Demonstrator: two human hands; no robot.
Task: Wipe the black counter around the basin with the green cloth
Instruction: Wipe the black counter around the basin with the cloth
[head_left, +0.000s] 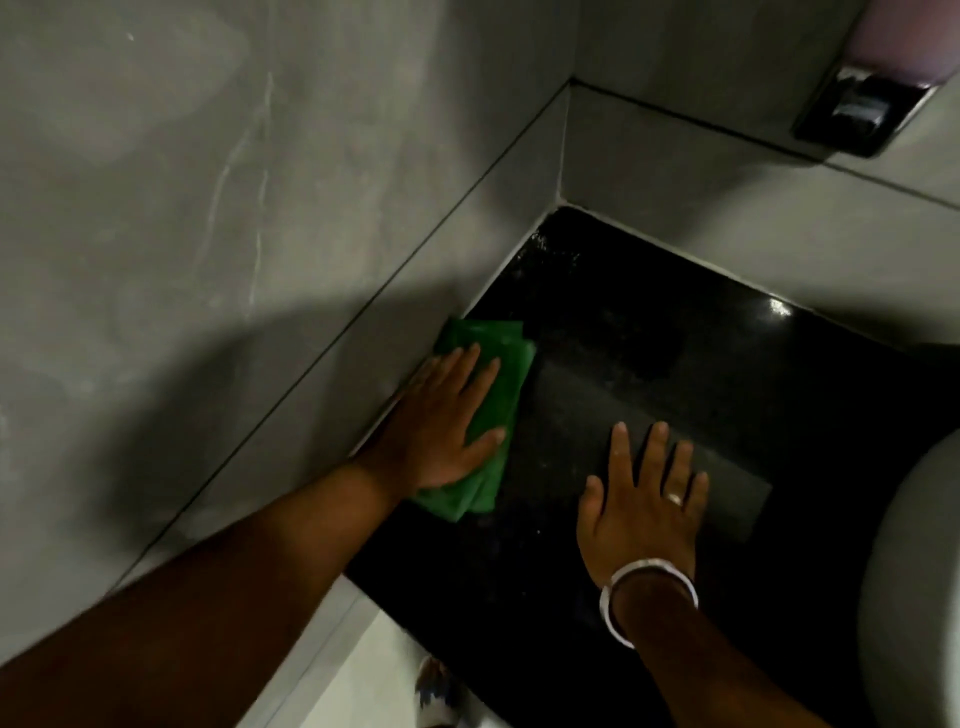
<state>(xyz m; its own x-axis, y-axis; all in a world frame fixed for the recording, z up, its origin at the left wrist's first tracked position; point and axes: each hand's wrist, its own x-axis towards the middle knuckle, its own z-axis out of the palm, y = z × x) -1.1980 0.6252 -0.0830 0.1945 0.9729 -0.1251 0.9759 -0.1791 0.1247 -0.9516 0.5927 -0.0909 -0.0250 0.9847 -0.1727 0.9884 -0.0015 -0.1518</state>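
The black counter (613, 322) fills the corner between two grey walls. A folded green cloth (501, 384) lies flat on it along the left wall. My left hand (441, 426) presses down on the cloth with fingers spread, covering its middle. My right hand (644, 499), with a ring and a white bangle at the wrist, rests flat on the bare counter to the right of the cloth, holding nothing. The pale rim of the basin (904, 571) curves in at the right edge.
Grey tiled walls (260, 234) close the counter in at the left and the back. A chrome and pale purple wall fixture (862, 109) hangs above the back wall at top right. Below the counter's front edge shows light floor and a foot (436, 691).
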